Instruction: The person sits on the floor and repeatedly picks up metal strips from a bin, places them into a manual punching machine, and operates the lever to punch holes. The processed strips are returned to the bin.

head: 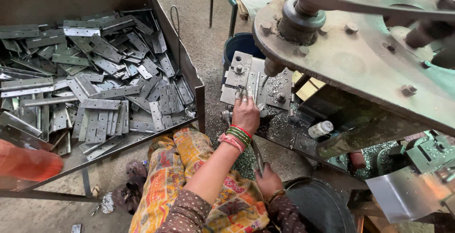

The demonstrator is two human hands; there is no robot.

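**Hinge Held on Press Bed**

The left hand (246, 113) reached forward onto the bed (256, 83) of a press (360, 48). Its fingertips were closed on a flat grey metal hinge (247, 90), which lay on the bed just below the ram (274, 67). Red, green and pink bangles (235, 137) ringed the wrist.

The right hand (267, 180) sat lower, near the lap. It was wrapped around a thin metal rod (257, 155) that ran up toward the bed. The grip was closed on the rod.

The bed was a stepped steel block with bolt heads and a scatter of bright chips. The press body was a thick, dull plate, worn and greasy, with round bolts along its edge and a round hub (298, 19) on top. A small white bottle (320, 129) lay on the ledge to the right of the bed.

To the left stood a steel bin (187, 67) with sloping walls. It held a heap of hinges (95, 86), flat rectangular leaves with punched holes and rolled knuckles, lying at all angles. A blue bucket (239, 45) stood on the gritty floor between bin and press.
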